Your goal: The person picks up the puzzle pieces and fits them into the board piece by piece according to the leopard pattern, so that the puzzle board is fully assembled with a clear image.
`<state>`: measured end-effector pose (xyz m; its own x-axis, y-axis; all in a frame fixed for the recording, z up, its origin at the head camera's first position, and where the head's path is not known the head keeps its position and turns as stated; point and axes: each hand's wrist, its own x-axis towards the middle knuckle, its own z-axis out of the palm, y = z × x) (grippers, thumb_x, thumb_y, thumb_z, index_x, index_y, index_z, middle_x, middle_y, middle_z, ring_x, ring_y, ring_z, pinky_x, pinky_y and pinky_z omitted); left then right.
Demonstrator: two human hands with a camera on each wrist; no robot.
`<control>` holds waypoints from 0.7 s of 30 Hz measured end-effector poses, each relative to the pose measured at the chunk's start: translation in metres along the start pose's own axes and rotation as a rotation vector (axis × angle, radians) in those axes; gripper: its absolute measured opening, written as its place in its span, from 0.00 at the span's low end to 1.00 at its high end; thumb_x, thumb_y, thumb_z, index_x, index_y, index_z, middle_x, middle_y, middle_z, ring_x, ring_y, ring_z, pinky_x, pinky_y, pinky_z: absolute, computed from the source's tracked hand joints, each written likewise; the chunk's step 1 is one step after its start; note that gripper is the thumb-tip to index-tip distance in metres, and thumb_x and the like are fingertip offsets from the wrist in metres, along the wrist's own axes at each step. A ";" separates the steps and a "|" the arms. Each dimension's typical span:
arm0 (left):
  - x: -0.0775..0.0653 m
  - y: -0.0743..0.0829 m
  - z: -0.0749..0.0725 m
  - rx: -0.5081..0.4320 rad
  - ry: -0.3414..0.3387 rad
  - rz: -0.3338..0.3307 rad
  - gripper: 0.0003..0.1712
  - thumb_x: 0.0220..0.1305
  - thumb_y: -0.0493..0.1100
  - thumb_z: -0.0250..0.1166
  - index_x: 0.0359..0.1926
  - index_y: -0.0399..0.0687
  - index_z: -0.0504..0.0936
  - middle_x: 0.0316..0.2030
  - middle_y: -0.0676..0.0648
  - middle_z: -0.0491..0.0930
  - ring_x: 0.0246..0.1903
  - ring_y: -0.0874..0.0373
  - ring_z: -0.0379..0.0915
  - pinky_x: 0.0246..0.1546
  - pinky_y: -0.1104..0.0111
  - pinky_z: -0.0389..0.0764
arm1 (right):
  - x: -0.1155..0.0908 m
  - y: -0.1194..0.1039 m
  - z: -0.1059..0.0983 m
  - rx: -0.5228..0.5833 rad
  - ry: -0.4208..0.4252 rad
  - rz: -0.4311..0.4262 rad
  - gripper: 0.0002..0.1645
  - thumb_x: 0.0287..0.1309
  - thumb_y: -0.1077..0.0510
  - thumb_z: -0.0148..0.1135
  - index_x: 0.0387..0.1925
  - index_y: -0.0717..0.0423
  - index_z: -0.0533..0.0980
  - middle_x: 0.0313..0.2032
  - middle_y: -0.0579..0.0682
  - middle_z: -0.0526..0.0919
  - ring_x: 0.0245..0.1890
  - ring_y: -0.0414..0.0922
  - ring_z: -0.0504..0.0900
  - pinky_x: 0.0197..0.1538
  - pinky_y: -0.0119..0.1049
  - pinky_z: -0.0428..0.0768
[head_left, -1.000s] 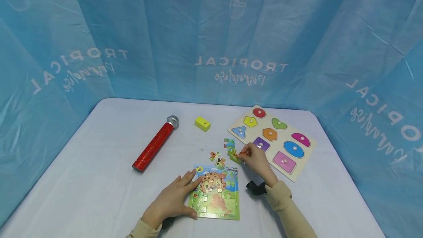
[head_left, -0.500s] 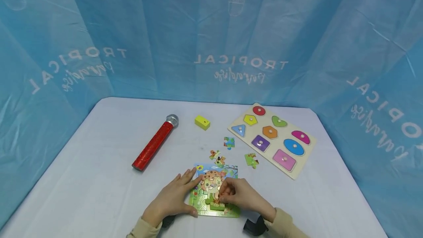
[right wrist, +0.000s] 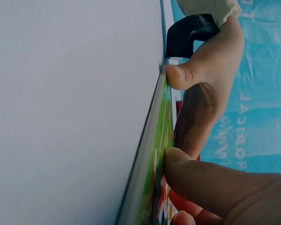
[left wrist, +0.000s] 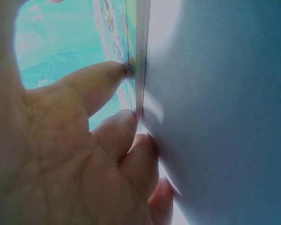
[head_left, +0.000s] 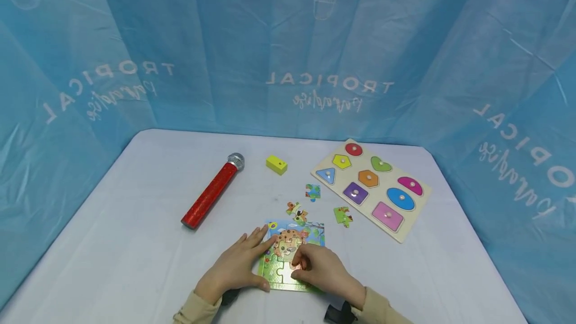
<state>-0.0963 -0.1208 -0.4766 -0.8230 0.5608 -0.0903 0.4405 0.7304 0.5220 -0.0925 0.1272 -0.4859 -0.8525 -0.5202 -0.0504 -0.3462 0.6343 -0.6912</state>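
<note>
Fingers spread, the left hand (head_left: pixel 236 267) braces the near puzzle board (head_left: pixel 288 288) at left; whether the right hand (head_left: pixel 325 270), fingers bent over it, grips anything, I cannot tell. Better press straight down.

Head view's pretty bright and even, just kinda soft on fine detail. Shiny glare on the puzzle board (head_left: pixel 272 276), only faint shadows on the white table (head_left: pixel 112 224). Left wrist cam is rougher: left hand (left wrist: pixel 75 140) looks dim, blue backdrop (left wrist: pixel 61 44) washed out behind it. Right wrist's table looks dull grey.
</note>
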 end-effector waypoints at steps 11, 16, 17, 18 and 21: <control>0.002 -0.001 0.001 -0.008 -0.005 -0.008 0.62 0.35 0.63 0.77 0.72 0.48 0.62 0.75 0.38 0.51 0.73 0.39 0.49 0.72 0.44 0.55 | 0.013 0.008 -0.016 0.123 -0.023 0.008 0.05 0.60 0.52 0.65 0.33 0.47 0.78 0.25 0.40 0.77 0.19 0.31 0.69 0.23 0.26 0.71; 0.003 -0.002 0.002 -0.001 -0.015 -0.019 0.63 0.36 0.64 0.76 0.73 0.49 0.61 0.75 0.39 0.50 0.74 0.39 0.48 0.72 0.44 0.55 | 0.041 0.020 -0.039 0.111 0.012 -0.035 0.08 0.65 0.56 0.60 0.42 0.52 0.80 0.38 0.48 0.84 0.25 0.33 0.75 0.28 0.28 0.75; 0.003 -0.002 0.002 0.001 -0.016 -0.020 0.63 0.36 0.64 0.76 0.72 0.49 0.61 0.75 0.40 0.50 0.74 0.39 0.48 0.72 0.44 0.55 | 0.047 0.022 -0.043 0.107 0.005 -0.051 0.10 0.65 0.57 0.59 0.45 0.53 0.80 0.42 0.50 0.85 0.27 0.35 0.77 0.30 0.29 0.76; 0.003 -0.002 0.002 0.001 -0.016 -0.022 0.63 0.36 0.64 0.76 0.72 0.49 0.61 0.75 0.40 0.51 0.74 0.39 0.48 0.72 0.44 0.55 | 0.054 0.024 -0.047 0.099 -0.003 -0.064 0.11 0.66 0.57 0.58 0.48 0.53 0.80 0.45 0.51 0.84 0.30 0.37 0.79 0.32 0.29 0.77; 0.003 -0.001 0.003 -0.001 -0.014 -0.017 0.62 0.36 0.64 0.76 0.72 0.49 0.61 0.75 0.40 0.51 0.74 0.39 0.48 0.72 0.44 0.55 | 0.072 0.031 -0.053 0.076 -0.050 -0.104 0.17 0.67 0.58 0.57 0.55 0.52 0.77 0.55 0.54 0.81 0.39 0.44 0.82 0.40 0.32 0.80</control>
<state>-0.0985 -0.1185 -0.4806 -0.8252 0.5538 -0.1110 0.4263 0.7395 0.5210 -0.1855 0.1398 -0.4724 -0.7926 -0.6096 -0.0104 -0.3990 0.5316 -0.7471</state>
